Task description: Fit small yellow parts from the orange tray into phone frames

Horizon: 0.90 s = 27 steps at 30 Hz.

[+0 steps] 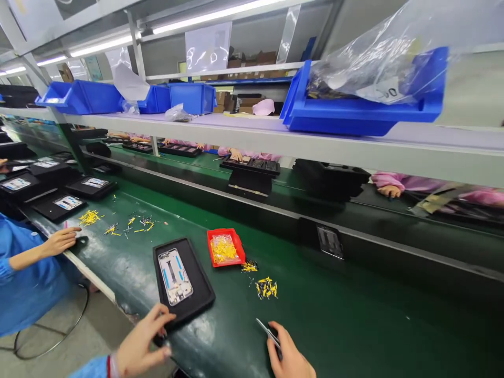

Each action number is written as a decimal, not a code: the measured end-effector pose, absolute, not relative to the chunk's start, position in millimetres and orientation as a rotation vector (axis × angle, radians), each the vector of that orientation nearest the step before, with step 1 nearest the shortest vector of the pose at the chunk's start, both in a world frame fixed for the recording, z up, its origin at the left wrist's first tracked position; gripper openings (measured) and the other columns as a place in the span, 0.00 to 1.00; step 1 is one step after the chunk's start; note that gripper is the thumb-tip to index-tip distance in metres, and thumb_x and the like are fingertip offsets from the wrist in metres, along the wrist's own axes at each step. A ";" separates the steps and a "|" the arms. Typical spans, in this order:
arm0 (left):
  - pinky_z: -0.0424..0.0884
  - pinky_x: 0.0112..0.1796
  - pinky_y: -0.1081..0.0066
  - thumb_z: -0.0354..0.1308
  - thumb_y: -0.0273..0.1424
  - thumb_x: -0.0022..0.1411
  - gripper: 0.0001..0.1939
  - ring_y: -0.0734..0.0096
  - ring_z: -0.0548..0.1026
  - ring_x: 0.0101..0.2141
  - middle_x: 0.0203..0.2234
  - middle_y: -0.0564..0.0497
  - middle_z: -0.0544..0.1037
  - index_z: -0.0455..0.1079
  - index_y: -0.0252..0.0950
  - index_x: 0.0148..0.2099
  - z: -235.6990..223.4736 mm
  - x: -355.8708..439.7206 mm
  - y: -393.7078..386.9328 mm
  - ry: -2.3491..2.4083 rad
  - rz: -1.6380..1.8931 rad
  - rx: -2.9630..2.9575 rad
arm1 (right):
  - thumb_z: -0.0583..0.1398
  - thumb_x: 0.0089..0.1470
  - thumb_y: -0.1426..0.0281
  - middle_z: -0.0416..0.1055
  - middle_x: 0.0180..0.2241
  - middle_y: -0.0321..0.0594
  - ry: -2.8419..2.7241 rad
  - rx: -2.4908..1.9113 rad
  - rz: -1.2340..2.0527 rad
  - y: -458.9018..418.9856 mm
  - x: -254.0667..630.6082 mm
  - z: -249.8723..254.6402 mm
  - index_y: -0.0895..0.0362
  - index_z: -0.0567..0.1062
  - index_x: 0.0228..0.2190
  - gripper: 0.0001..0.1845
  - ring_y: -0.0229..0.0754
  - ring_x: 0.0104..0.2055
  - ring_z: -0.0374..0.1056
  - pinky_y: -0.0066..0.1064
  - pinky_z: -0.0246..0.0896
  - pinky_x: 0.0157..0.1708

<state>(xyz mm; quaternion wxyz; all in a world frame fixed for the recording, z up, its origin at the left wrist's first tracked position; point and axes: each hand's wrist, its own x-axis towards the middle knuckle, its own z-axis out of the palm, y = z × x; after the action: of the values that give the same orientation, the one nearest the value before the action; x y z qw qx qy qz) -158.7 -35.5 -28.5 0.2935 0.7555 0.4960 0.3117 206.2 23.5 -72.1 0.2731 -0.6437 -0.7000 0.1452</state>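
Observation:
My left hand [142,342] is at the near corner of a black tray [200,294], its fingers apart and the fingertips touching the tray's edge. Inside the tray lies a silver phone frame [185,291] with blue strips and a dark strip down its middle. My right hand [290,350] holds a pair of tweezers [268,332], tips pointing up and left over the green surface. Beyond it is a loose pile of small yellow and black pieces [266,288]. A red bin [210,247] beside the tray contains a bag of similar yellow pieces [224,249].
At left, a co-worker's hand [61,240] rests by the bench edge, near more yellow pieces [89,217] and black trays with phone frames [67,202]. A shelf [236,134] with blue bins [342,115] crosses above. Co-workers' hands [389,190] show across the line.

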 end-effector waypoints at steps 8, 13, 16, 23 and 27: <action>0.75 0.29 0.73 0.40 0.33 0.69 0.20 0.71 0.74 0.24 0.48 0.42 0.69 0.58 0.44 0.61 -76.9 -5.7 -72.0 1.271 0.567 1.946 | 0.48 0.54 0.51 0.76 0.25 0.40 -1.587 -1.790 0.532 15.6 192.8 -44.7 0.52 0.73 0.31 0.22 0.47 0.25 0.74 0.29 0.64 0.22; 0.76 0.37 0.69 0.54 0.42 0.62 0.24 0.59 0.77 0.35 0.47 0.43 0.72 0.62 0.41 0.58 -39.1 8.1 -53.6 1.028 0.726 2.064 | 0.45 0.55 0.42 0.69 0.18 0.35 -1.504 -1.754 0.720 5.9 192.8 -29.3 0.54 0.71 0.31 0.31 0.43 0.19 0.66 0.28 0.60 0.20; 0.73 0.43 0.67 0.50 0.36 0.65 0.14 0.61 0.75 0.42 0.42 0.44 0.75 0.67 0.40 0.51 -13.5 -22.8 -28.5 1.125 0.835 2.177 | 0.50 0.53 0.44 0.68 0.19 0.33 -1.556 -1.810 0.733 -2.1 186.7 -29.9 0.53 0.71 0.34 0.27 0.44 0.20 0.68 0.28 0.60 0.21; 0.68 0.32 0.67 0.46 0.38 0.66 0.14 0.65 0.71 0.28 0.25 0.49 0.74 0.66 0.37 0.32 -4.7 -78.8 10.3 1.340 0.763 2.328 | 0.50 0.54 0.58 0.70 0.25 0.34 -1.719 -1.839 0.620 -16.1 171.0 -47.6 0.53 0.67 0.45 0.19 0.43 0.21 0.70 0.28 0.61 0.20; 0.67 0.34 0.69 0.46 0.34 0.67 0.10 0.65 0.72 0.31 0.30 0.49 0.75 0.66 0.37 0.37 -3.1 -63.5 -2.8 1.176 0.767 2.374 | 0.48 0.55 0.60 0.71 0.26 0.36 -1.767 -1.778 0.688 -19.9 187.7 -47.2 0.54 0.68 0.46 0.20 0.44 0.23 0.71 0.29 0.65 0.23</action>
<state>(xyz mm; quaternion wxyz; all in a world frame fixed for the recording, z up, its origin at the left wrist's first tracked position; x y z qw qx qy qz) -63.5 -2.8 -3.1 0.1905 0.8450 0.4185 0.2729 187.7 -19.9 -47.2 0.2678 -0.6589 -0.6550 0.2551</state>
